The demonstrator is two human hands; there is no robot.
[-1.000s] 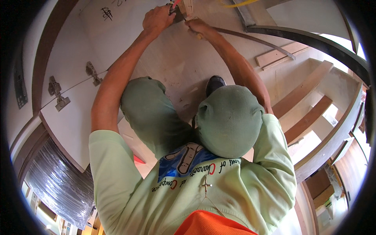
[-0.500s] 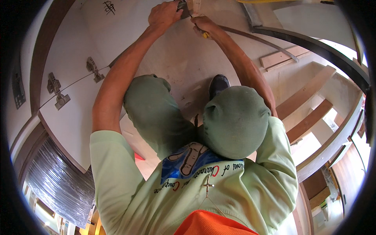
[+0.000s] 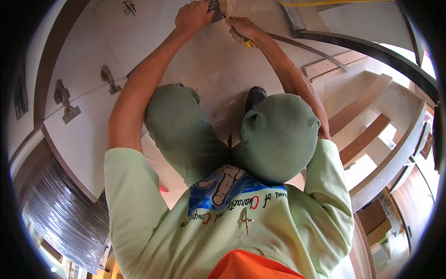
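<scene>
Saw metal hinges [image 3: 110, 79] on white panels [image 3: 76, 146], well left of the pale wood strip [image 3: 228, 6]. Just left of that strip, had the left hand [image 3: 193, 19] against a dark grey flat piece [image 3: 215, 11], fingers bent – could not tell whether clamped on it or merely resting. Just right of the strip and a little below, gripped a yellow-handled tool [image 3: 248, 43] in the right hand [image 3: 243, 29], fingers closed round it, with the tip too small to make out. Judged likeliest to go wrong: a slip of the tool toward the left fingers, from too hard a push or a loose hold on the grey piece. Also risked knocking the long flat bar [image 3: 310, 49], farther right of the strip – through a careless swing of the right forearm [image 3: 288, 69].
</scene>
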